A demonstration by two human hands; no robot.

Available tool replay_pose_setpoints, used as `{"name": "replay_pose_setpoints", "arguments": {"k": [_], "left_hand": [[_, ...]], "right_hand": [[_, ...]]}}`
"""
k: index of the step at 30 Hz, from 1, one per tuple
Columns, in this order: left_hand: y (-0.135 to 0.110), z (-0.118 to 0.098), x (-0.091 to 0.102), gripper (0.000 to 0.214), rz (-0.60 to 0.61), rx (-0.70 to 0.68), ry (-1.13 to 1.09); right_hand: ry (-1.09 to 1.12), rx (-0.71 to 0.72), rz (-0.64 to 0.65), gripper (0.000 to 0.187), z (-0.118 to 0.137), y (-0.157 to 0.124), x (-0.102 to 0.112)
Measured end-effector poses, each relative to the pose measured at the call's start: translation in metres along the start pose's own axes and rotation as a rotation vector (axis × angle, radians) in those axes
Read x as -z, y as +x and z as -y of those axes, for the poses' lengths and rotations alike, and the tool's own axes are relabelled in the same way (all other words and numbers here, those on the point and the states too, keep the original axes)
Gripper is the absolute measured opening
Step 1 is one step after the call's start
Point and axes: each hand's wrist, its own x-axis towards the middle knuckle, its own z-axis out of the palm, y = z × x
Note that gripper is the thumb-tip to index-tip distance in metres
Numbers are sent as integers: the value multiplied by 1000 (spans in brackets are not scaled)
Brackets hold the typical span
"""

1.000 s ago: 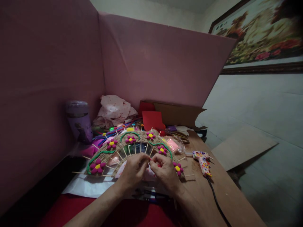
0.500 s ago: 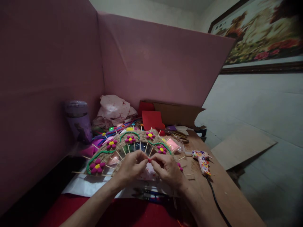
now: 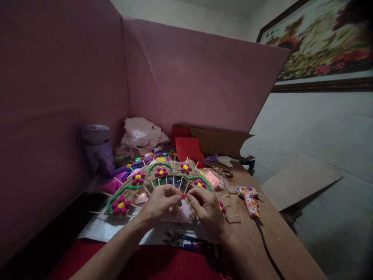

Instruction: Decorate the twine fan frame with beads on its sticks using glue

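Between the fingertips of both hands is a small piece of red-pink clay (image 3: 184,196), pinched from either side. My left hand (image 3: 163,201) has its thumb and forefinger closed on one end, and my right hand (image 3: 205,204) grips the other. Behind and beneath them lies a twine-wrapped arch (image 3: 142,170) with thin wooden sticks poking out along both edges. Magenta clay flowers with yellow centres (image 3: 120,205) and curling green strips (image 3: 125,188) decorate it. Small coloured balls cap several outer sticks. My hands hide part of the arch's right side.
Dark-handled snips (image 3: 186,241) lie just in front of the hands. A patterned glue gun (image 3: 249,200) with a black cord rests at right. Behind the arch are a red card (image 3: 188,149), scissors (image 3: 220,168), a pink clay packet (image 3: 212,178) and crumpled wrapping (image 3: 141,134). A purple tumbler (image 3: 99,151) stands left.
My fingertips have drawn slightly apart, and more of the red-pink piece shows between them. The rest of the table looks the same apart from a slight view shift.
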Motion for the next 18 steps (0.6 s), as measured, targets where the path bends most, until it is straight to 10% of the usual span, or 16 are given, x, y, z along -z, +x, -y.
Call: {"name": "replay_pose_setpoints", "arguments": {"k": [13, 18], "left_hand": [[-2, 0, -6, 24, -21, 5, -146], [-2, 5, -4, 22, -145, -161, 192]], "right_hand": [[-141, 137, -25, 13, 2, -3, -3], [-309, 285, 89, 14, 0, -7, -7]]}}
